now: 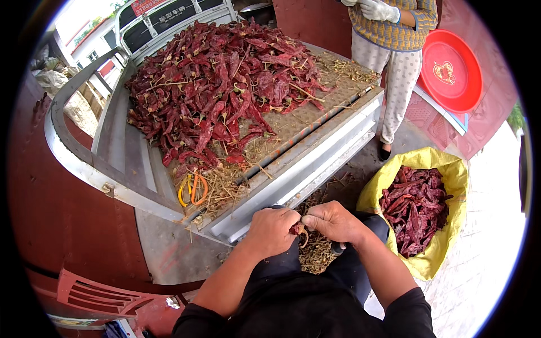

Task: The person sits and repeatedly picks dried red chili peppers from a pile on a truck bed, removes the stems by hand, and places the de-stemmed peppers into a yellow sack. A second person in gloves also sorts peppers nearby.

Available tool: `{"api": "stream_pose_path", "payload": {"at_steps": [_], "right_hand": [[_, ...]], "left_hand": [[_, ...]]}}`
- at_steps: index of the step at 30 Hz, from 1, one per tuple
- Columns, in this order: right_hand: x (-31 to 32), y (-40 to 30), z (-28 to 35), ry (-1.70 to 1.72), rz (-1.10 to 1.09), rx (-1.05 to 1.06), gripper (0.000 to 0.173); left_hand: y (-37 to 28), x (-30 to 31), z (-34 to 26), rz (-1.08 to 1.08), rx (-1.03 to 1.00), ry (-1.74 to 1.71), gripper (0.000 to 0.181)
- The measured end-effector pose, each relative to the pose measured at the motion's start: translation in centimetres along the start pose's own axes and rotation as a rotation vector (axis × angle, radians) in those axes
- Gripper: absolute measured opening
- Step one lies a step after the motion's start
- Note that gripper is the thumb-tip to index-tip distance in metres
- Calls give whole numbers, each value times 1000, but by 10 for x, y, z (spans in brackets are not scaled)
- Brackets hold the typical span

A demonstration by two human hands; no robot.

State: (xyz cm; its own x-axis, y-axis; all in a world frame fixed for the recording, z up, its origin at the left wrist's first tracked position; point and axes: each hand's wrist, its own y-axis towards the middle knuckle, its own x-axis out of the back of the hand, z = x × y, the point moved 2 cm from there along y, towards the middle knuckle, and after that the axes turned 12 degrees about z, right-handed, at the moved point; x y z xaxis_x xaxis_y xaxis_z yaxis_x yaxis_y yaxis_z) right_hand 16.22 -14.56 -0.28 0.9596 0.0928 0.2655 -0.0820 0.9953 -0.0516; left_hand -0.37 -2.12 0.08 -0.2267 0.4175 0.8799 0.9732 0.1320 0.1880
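Over my lap, my left hand [272, 230] is closed around a dried red chili pepper [296, 228], most of which the fingers hide. A pale curved stem hangs from it. My right hand [331, 220] meets the left one there, thumb and forefinger pinched at the same pepper; exactly which part they grip is hidden. Just beyond my hands, a large heap of dried red chili peppers [224, 84] with stems lies on the truck bed [291, 122]. To my right stands a yellow woven sack [454, 198], its mouth rolled open, holding dried peppers [414, 211].
The lowered metal tailgate [296, 175] edges the bed before me. Orange-and-yellow-handled scissors [193, 190] lie near its left corner, beside loose stems [226, 186]. More stems [317, 253] litter the ground between my legs. A person in white gloves [380, 10] stands near a red basin [452, 69].
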Motion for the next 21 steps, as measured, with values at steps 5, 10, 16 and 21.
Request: {"api": "stream_pose_path", "payload": {"at_steps": [5, 10, 16, 21], "right_hand": [[-40, 20, -44, 658, -515, 25, 33], [-3, 0, -58, 1117, -607, 29, 28], [-26, -15, -24, 241, -270, -27, 29], [-44, -9, -35, 214, -194, 8, 17]], "left_hand": [[14, -10, -10, -300, 42, 48, 19], [-4, -36, -13, -133, 451, -642, 16], [-3, -72, -2, -214, 337, -1479, 50], [-5, -78, -10, -101, 234, -1496, 64]]}}
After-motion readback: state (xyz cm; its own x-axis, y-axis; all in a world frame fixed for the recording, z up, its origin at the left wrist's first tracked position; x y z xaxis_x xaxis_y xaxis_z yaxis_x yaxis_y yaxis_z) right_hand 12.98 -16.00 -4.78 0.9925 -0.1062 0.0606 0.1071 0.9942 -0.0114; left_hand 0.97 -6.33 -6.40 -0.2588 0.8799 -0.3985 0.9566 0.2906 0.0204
